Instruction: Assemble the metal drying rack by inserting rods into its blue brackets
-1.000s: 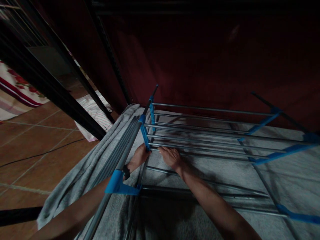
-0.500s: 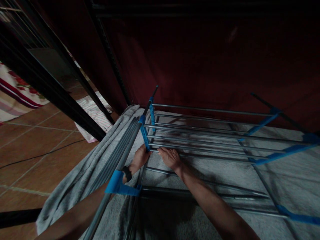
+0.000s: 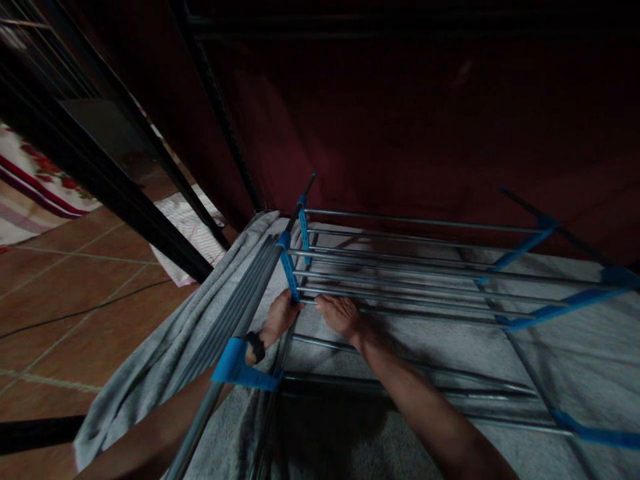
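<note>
A rack of grey metal tubes with blue plastic brackets lies on its side across a grey blanket [image 3: 420, 350]. My left hand [image 3: 281, 315], with a dark band on its wrist, is closed around the lower end of a blue bracket [image 3: 289, 275]. Just right of it, my right hand [image 3: 340, 316] has its fingers wrapped over a metal tube [image 3: 425, 316] close to where that tube meets the bracket. Both palms are hidden. Nearer me, another blue bracket [image 3: 243, 367] sits on a long side pole [image 3: 260, 290] above my left forearm.
Several loose tubes [image 3: 225, 320] lie along the blanket's left side. Dark metal posts [image 3: 115, 160] rise at the left, beyond which are a tiled floor [image 3: 75, 293] and a black cable [image 3: 100, 305]. A dark red cloth [image 3: 400, 127] hangs behind the rack.
</note>
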### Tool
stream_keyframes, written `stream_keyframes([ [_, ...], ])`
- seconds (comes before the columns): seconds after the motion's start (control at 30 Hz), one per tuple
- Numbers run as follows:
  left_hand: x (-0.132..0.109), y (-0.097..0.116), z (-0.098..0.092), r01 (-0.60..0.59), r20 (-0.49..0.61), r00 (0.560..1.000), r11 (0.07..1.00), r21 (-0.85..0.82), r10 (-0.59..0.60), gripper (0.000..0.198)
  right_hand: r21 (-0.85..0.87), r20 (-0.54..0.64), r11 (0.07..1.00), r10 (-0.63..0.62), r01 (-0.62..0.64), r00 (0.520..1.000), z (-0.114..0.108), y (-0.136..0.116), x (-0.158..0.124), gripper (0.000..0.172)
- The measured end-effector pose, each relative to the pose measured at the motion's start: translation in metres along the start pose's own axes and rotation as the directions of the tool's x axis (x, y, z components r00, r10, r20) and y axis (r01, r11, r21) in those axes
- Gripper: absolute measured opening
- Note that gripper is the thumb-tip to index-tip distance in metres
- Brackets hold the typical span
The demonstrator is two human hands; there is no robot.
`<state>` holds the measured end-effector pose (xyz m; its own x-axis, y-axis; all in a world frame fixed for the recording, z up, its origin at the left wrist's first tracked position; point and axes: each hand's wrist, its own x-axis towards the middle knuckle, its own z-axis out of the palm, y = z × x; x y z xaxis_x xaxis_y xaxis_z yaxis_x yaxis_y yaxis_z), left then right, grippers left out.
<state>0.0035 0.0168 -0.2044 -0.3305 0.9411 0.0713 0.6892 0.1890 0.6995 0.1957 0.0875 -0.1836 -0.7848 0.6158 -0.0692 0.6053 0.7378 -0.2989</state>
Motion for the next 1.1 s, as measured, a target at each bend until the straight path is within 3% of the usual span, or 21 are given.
stream_keyframes([
  [0.37, -0.002, 0.01, 0.0, 0.084, -0.008, 0.996, 0.996, 0.016, -0.084, 0.025, 0.051, -0.019, 0.998, -0.024, 0.025, 1.0, 0.002, 0.003, 0.003, 0.033],
  [0.93, -0.001, 0.022, -0.004, 0.137, 0.007, 0.99, 0.979, 0.149, -0.14, 0.02, -0.087, -0.066, 0.996, 0.003, -0.008, 0.998, 0.012, -0.005, 0.001, 0.037],
  [1.1, -0.001, 0.016, 0.0, 0.141, -0.011, 0.99, 0.982, 0.126, -0.141, 0.024, -0.093, -0.029, 0.996, -0.006, 0.003, 1.0, 0.01, -0.006, 0.004, 0.04],
])
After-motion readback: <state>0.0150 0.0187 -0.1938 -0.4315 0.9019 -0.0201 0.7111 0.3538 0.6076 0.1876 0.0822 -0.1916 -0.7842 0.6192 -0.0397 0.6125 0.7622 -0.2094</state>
